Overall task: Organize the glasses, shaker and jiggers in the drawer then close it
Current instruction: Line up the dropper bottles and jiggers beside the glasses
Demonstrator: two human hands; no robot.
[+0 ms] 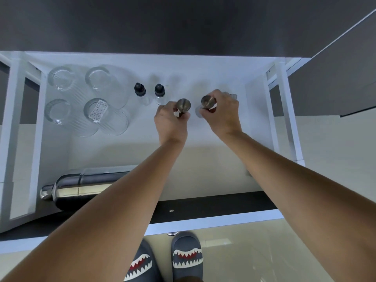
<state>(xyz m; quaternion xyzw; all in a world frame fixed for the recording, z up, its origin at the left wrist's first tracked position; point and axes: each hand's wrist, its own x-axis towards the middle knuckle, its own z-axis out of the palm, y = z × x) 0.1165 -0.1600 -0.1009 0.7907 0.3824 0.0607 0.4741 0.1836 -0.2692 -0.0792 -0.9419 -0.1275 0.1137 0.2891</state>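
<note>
- Head view: the white drawer [203,64] stands pulled open, seen from above, with both bare arms reaching into it.
- The left hand [172,121] has its fingers [184,117] clenched around the waist of a steel jigger [183,105], cup mouth facing up, near the middle of the drawer.
- The right hand [222,112] grips a second jigger [208,101] just beside the first, the two cups apart; another small metal piece [233,96] shows behind its knuckles, too hidden to tell what it is.
- Four clear ribbed glasses [105,115] stand upside down in a two-by-two block in the drawer's left part; the nearer right one carries a white label on its base.
- Two small clear bottles with black dropper tops [140,92] stand upright between the glasses and the left hand.
- The chrome shaker [81,186] lies on its side along the drawer's near edge, cap pointing left, partly covered by the left forearm.
- Below the drawer front, two slippers with a shark-mouth print [187,255] rest on the pale floor.
</note>
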